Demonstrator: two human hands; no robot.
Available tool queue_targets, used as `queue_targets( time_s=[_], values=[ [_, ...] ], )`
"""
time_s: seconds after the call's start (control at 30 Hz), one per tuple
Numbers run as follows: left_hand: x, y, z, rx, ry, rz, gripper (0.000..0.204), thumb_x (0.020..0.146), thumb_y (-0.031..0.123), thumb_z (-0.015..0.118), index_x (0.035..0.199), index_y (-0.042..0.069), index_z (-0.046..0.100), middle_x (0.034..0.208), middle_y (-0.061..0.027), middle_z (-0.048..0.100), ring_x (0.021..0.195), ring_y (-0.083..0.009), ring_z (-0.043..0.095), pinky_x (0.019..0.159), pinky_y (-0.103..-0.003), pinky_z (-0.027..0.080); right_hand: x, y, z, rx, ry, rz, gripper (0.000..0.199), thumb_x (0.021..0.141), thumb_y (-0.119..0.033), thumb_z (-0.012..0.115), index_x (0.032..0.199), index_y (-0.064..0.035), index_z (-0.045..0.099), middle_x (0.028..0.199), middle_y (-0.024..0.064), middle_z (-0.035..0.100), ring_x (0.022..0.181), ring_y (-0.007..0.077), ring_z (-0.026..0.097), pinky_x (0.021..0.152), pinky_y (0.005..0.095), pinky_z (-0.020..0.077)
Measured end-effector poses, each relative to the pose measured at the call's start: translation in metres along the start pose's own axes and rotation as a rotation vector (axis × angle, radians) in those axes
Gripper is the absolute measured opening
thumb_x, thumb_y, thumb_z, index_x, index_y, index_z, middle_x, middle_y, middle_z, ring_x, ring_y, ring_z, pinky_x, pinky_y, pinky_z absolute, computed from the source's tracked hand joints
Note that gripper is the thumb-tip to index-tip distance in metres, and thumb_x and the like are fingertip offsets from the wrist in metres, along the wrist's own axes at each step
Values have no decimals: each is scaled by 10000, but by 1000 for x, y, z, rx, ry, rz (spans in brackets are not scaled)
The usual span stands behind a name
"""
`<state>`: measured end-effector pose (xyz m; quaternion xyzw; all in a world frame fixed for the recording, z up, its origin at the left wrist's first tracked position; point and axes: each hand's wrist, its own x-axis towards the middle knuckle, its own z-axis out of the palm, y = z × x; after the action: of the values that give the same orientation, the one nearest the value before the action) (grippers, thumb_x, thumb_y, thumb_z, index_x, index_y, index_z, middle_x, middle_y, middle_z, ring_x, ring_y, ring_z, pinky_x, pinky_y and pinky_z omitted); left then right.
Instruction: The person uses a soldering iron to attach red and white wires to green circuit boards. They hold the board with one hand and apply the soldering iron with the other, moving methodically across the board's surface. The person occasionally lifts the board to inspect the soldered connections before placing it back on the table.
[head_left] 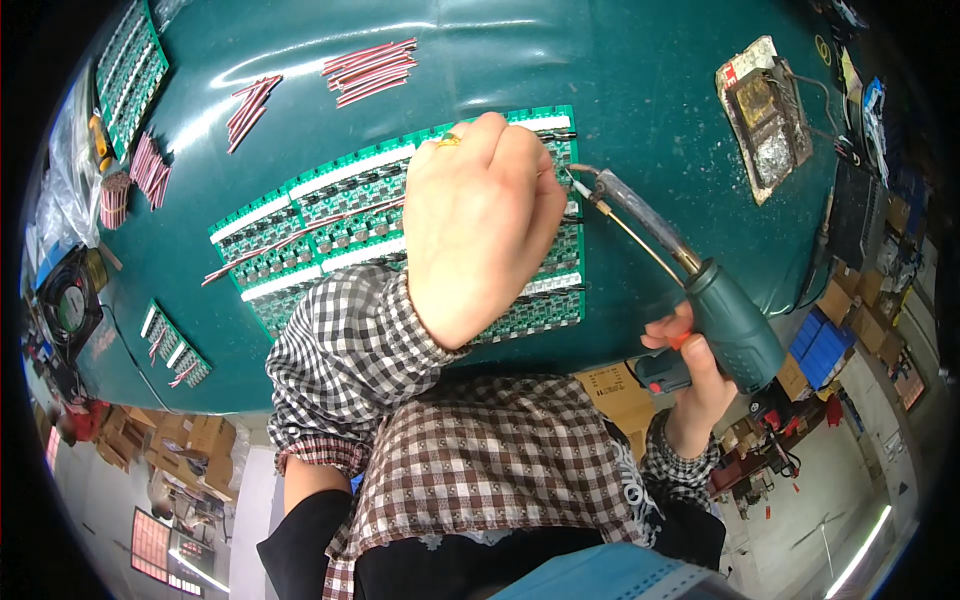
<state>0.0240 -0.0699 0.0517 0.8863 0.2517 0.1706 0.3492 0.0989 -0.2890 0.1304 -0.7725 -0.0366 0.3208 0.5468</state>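
Observation:
My left hand [480, 215] is closed over a panel of green circuit boards [345, 215], its fingertips pinched together near the panel's right edge. What they hold is hidden under the fingers. Thin red and white wires [300, 237] lie across the panel and disappear beneath this hand. My right hand [700, 375] grips the handle of a green soldering gun [735, 325], a finger at its red-orange trigger. The gun's tip and thin feed tube point left and meet at the panel's right edge, close to my left fingertips. Black parts stick out along that edge.
Loose red and white wires [370, 72] lie in piles at the back. A dirty metal soldering stand [768, 120] sits at far right. More boards stand at far left [130, 85] and near left [175, 345]. A small fan [72, 300] is at the left edge.

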Motion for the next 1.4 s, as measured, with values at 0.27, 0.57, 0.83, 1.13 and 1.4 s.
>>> queue_targets(
  time_s=[0.27,0.57,0.83,1.13,1.4],
  values=[
    [0,0,0,6,3,6,142,708,47,696,782,68,576,712,-55,546,664,-245,557,599,-369,414,0,0,-2,81,-27,20,361,808,-80,683,1099,102,570,850,156,660,789,264,675,727,366,580],
    [-2,1,2,-8,6,7,137,696,48,669,748,62,543,716,-90,510,684,-287,537,616,-393,393,1,3,-3,72,-48,-22,363,809,-94,699,1091,100,579,816,138,661,750,240,667,726,364,556],
    [-3,-2,3,30,36,29,157,698,48,707,772,82,574,696,-32,533,648,-221,545,577,-357,390,1,4,-3,60,-43,-18,365,807,-97,687,1087,111,577,794,130,654,729,230,658,728,366,545],
    [-4,-1,4,15,31,16,157,697,53,704,772,85,571,698,-32,531,654,-219,539,577,-356,383,2,4,-1,60,-31,-17,372,806,-102,689,1080,121,574,780,131,648,713,227,652,724,368,543],
    [-4,-1,4,18,37,17,160,697,51,703,777,88,569,699,-33,530,655,-224,536,580,-361,377,3,6,-1,51,-34,-35,374,808,-105,688,1084,120,575,774,131,649,709,227,651,719,369,541]
  ],
)
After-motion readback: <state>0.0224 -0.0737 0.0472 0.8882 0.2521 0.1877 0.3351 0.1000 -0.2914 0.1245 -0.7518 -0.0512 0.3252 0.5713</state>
